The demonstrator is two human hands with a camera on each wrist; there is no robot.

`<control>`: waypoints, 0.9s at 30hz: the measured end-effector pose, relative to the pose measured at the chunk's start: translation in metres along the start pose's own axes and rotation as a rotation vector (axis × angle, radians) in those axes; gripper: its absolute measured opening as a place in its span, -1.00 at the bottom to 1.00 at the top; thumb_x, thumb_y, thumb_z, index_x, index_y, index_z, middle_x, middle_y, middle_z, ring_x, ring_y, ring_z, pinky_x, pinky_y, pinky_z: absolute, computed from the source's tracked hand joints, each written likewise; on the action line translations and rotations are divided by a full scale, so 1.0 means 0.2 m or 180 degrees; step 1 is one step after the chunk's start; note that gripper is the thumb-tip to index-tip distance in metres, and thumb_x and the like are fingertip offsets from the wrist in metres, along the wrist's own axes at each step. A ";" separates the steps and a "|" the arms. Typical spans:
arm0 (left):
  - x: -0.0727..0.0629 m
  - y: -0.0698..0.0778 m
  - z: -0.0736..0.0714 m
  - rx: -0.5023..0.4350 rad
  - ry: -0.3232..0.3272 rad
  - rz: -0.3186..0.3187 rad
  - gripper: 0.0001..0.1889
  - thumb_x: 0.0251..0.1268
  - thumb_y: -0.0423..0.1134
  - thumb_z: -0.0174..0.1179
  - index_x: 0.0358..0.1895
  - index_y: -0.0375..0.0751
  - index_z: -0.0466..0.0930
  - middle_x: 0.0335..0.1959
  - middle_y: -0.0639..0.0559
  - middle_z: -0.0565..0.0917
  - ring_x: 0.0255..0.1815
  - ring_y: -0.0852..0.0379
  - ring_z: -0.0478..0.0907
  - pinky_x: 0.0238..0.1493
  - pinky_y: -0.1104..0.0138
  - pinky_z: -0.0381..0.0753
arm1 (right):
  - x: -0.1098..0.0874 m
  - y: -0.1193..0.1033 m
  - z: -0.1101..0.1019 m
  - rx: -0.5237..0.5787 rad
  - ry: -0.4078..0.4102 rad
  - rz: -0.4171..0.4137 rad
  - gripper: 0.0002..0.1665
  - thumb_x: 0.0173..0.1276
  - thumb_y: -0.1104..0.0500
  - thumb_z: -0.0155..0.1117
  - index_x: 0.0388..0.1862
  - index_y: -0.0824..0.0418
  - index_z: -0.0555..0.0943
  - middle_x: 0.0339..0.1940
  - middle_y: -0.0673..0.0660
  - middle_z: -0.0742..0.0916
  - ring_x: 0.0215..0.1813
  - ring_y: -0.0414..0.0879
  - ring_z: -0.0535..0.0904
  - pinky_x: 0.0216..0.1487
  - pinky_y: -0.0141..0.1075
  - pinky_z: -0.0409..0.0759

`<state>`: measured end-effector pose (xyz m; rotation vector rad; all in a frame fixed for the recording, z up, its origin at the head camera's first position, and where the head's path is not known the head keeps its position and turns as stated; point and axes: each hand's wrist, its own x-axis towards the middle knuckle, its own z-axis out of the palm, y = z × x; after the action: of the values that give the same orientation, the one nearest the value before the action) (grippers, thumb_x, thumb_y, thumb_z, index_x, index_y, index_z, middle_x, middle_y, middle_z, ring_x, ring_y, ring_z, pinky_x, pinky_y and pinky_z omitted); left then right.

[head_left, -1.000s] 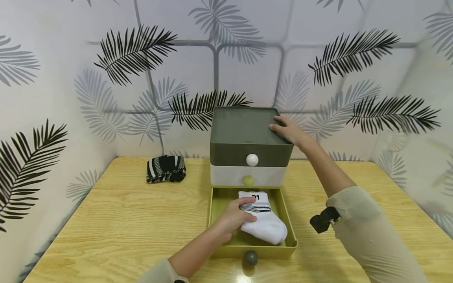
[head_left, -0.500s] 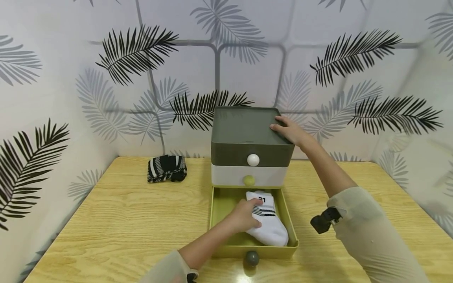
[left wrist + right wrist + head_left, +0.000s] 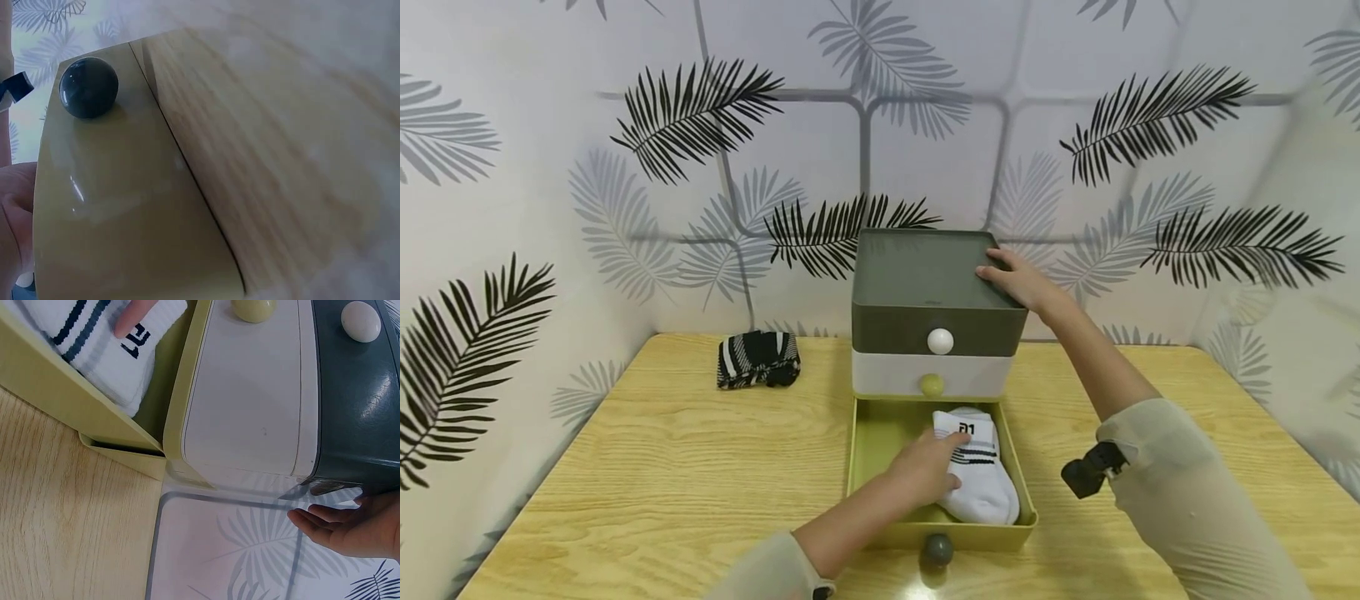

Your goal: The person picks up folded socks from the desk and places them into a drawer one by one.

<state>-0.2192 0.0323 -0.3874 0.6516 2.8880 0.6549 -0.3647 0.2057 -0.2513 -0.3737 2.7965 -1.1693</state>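
A folded pair of white socks with black stripes and a dark mark lies along the right side of the pulled-out yellow-green drawer. My left hand reaches over the drawer front, its extended fingers and thumb touching the socks' left side. From the right wrist view, one straight finger lies on the sock cuff. My right hand rests on the dark lid of the drawer box, at its right edge. In the left wrist view the drawer front hides most of my left hand.
Above the pulled-out drawer, a white drawer and a dark grey drawer are closed, each with a round knob. A folded black-and-white checked cloth bundle lies at the back left of the wooden table. A leaf-patterned wall covering stands behind.
The socks have shifted right and turned straighter along the drawer's right wall, with my left hand moving right alongside. My right hand stays on the lid.
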 end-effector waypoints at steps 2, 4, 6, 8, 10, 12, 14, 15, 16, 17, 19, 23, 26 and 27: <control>0.00 0.01 0.00 0.0020 0.0003 -0.0025 -0.41 0.06 -0.25 0.34 0.23 -0.01 0.42 0.16 -0.31 0.40 0.09 -0.19 0.42 -0.16 0.13 0.52 | 0.00 0.00 0.00 -0.0010 0.0004 0.0009 -0.21 0.45 -0.04 -0.12 0.47 0.30 -0.11 0.45 0.33 -0.10 0.43 0.21 -0.21 0.33 0.05 -0.13; 0.00 0.01 0.00 0.0013 -0.0031 -0.0031 -0.41 0.07 -0.25 0.33 0.24 -0.01 0.41 0.17 -0.32 0.38 0.10 -0.20 0.41 -0.15 0.12 0.52 | 0.00 0.01 0.00 -0.0015 0.0000 0.0009 -0.21 0.45 -0.04 -0.12 0.47 0.30 -0.11 0.45 0.33 -0.11 0.43 0.22 -0.21 0.33 0.05 -0.13; 0.00 0.00 0.00 -0.0014 -0.0090 -0.0036 -0.42 0.11 -0.25 0.30 0.26 0.00 0.39 0.19 -0.32 0.36 0.11 -0.20 0.39 -0.11 0.10 0.51 | 0.00 0.01 0.00 -0.0014 -0.0004 0.0004 -0.21 0.45 -0.04 -0.12 0.47 0.30 -0.12 0.45 0.33 -0.11 0.43 0.22 -0.22 0.33 0.05 -0.13; 0.01 0.00 -0.01 -0.0052 -0.0176 -0.0035 -0.44 0.16 -0.26 0.25 0.28 0.01 0.37 0.20 -0.30 0.37 0.16 -0.19 0.35 -0.02 0.08 0.47 | -0.01 0.01 0.00 -0.0020 -0.0005 -0.0013 -0.21 0.45 -0.04 -0.12 0.47 0.31 -0.11 0.45 0.33 -0.11 0.43 0.21 -0.22 0.33 0.05 -0.14; 0.01 -0.01 -0.03 -0.0051 -0.0260 -0.0017 -0.47 0.21 -0.27 0.20 0.28 0.01 0.37 0.18 -0.24 0.41 0.18 -0.15 0.33 0.05 0.11 0.41 | -0.01 0.01 0.00 -0.0025 -0.0009 -0.0017 -0.21 0.46 -0.04 -0.12 0.47 0.31 -0.11 0.45 0.33 -0.11 0.43 0.21 -0.23 0.33 0.05 -0.14; 0.01 -0.01 -0.05 -0.0015 -0.0343 0.0010 -0.50 0.25 -0.27 0.16 0.28 0.01 0.38 0.15 -0.17 0.45 0.21 -0.10 0.31 0.12 0.15 0.35 | -0.01 0.01 -0.01 -0.0023 -0.0010 -0.0008 -0.21 0.46 -0.04 -0.12 0.47 0.31 -0.11 0.45 0.33 -0.12 0.43 0.21 -0.23 0.33 0.05 -0.14; 0.00 -0.02 -0.08 0.0034 -0.0390 0.0076 -0.55 0.28 -0.27 0.13 0.25 -0.01 0.41 0.09 -0.11 0.51 0.20 -0.06 0.33 0.14 0.21 0.33 | -0.01 0.01 -0.01 -0.0023 -0.0006 0.0005 -0.21 0.46 -0.04 -0.12 0.47 0.31 -0.11 0.45 0.32 -0.12 0.43 0.22 -0.23 0.33 0.05 -0.14; 0.00 -0.03 -0.11 0.0041 -0.0405 0.0105 -0.57 0.29 -0.26 0.12 0.24 -0.02 0.43 0.08 -0.08 0.53 0.19 -0.05 0.34 0.15 0.22 0.32 | -0.01 0.01 -0.01 -0.0014 -0.0004 0.0013 -0.21 0.46 -0.04 -0.12 0.47 0.31 -0.11 0.45 0.32 -0.12 0.43 0.22 -0.23 0.33 0.05 -0.14; -0.01 -0.03 -0.13 0.0024 -0.0417 0.0131 -0.59 0.31 -0.26 0.10 0.23 -0.03 0.44 0.08 -0.06 0.53 0.20 -0.03 0.33 0.16 0.22 0.31 | -0.01 0.01 0.00 -0.0009 -0.0002 0.0015 -0.21 0.46 -0.03 -0.12 0.47 0.31 -0.11 0.45 0.32 -0.12 0.43 0.22 -0.23 0.33 0.05 -0.13; -0.02 -0.04 -0.16 -0.0003 -0.0411 0.0164 -0.60 0.31 -0.26 0.10 0.22 -0.05 0.45 0.07 -0.03 0.54 0.19 -0.03 0.34 0.16 0.21 0.30 | -0.01 0.01 0.00 0.0000 -0.0001 0.0014 -0.21 0.46 -0.03 -0.12 0.47 0.31 -0.11 0.45 0.33 -0.12 0.42 0.22 -0.22 0.33 0.05 -0.13; -0.03 -0.06 -0.22 -0.0107 -0.0376 0.0228 -0.63 0.33 -0.25 0.08 0.20 -0.08 0.47 0.07 -0.02 0.54 0.15 -0.04 0.37 0.13 0.18 0.33 | 0.00 0.01 0.00 0.0015 0.0002 0.0004 -0.22 0.45 -0.02 -0.11 0.47 0.31 -0.11 0.45 0.33 -0.11 0.42 0.22 -0.22 0.33 0.05 -0.13; -0.07 -0.15 -0.35 -0.0437 -0.0271 0.0446 -0.65 0.32 -0.26 0.09 0.16 -0.15 0.50 0.01 -0.06 0.57 0.04 -0.01 0.46 0.03 0.15 0.42 | 0.00 0.00 0.00 0.0042 0.0003 -0.0002 -0.22 0.45 -0.02 -0.11 0.46 0.32 -0.11 0.45 0.33 -0.09 0.42 0.23 -0.20 0.33 0.05 -0.11; -0.11 -0.25 -0.44 -0.0685 -0.0252 0.0617 -0.66 0.35 -0.26 0.06 0.16 -0.19 0.48 -0.01 -0.09 0.58 0.02 -0.01 0.49 0.00 0.16 0.46 | 0.00 0.00 0.00 0.0037 0.0004 0.0008 -0.21 0.45 -0.02 -0.11 0.47 0.31 -0.11 0.45 0.33 -0.09 0.42 0.23 -0.20 0.33 0.05 -0.11; -0.13 -0.29 -0.47 -0.0745 -0.0243 0.0660 -0.65 0.36 -0.25 0.05 0.17 -0.20 0.48 -0.02 -0.10 0.58 0.02 -0.03 0.49 0.00 0.16 0.46 | 0.00 0.00 0.00 0.0035 0.0005 0.0012 -0.21 0.45 -0.03 -0.11 0.47 0.30 -0.11 0.45 0.33 -0.09 0.42 0.22 -0.20 0.33 0.05 -0.11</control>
<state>-0.2371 -0.0633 -0.3273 0.9258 2.6399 0.9534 -0.3642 0.2060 -0.2517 -0.3664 2.7894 -1.1843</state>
